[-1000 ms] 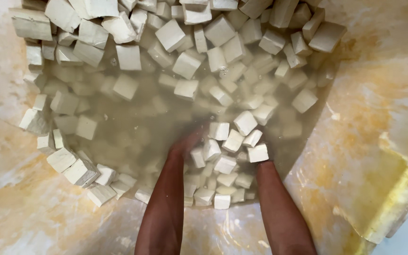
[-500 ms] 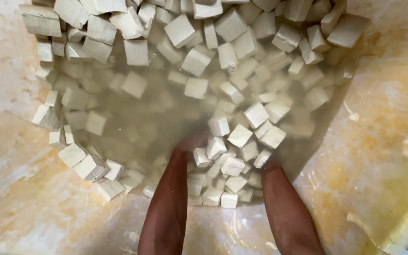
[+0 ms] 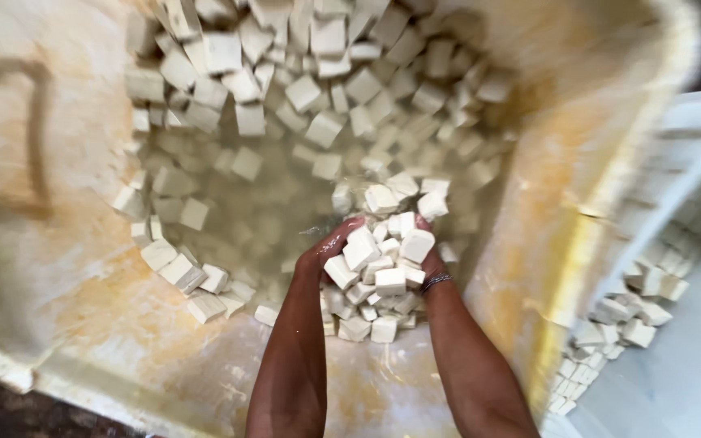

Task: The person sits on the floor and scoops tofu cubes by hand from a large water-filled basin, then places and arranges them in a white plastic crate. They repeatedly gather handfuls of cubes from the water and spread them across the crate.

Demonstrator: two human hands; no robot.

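Since the earlier frames, both hands have risen out of the cloudy water, bringing up a heap of cubes (image 3: 383, 259) that previously floated around the submerged wrists. The cubes are pale cream, wet, roughly square-cut blocks with soft edges, piled several deep between the palms, just above the water near the tub's near wall. The left hand (image 3: 330, 246) is cupped, fingers curled around the heap's left side. The right hand (image 3: 430, 261) is mostly hidden behind the cubes; it presses against their right side, and how far it is open cannot be told. A thin dark bracelet (image 3: 436, 281) circles the right wrist. Below the heap, more cubes float close against the forearms. The water (image 3: 273, 215) is murky and greenish, with a bare patch at its middle and loose cubes crowding the far and left edges. The tub (image 3: 83, 316) is a smooth, yellow-stained plastic basin with a rounded rim. To the right, a white tray (image 3: 691, 365) holds further cubes.
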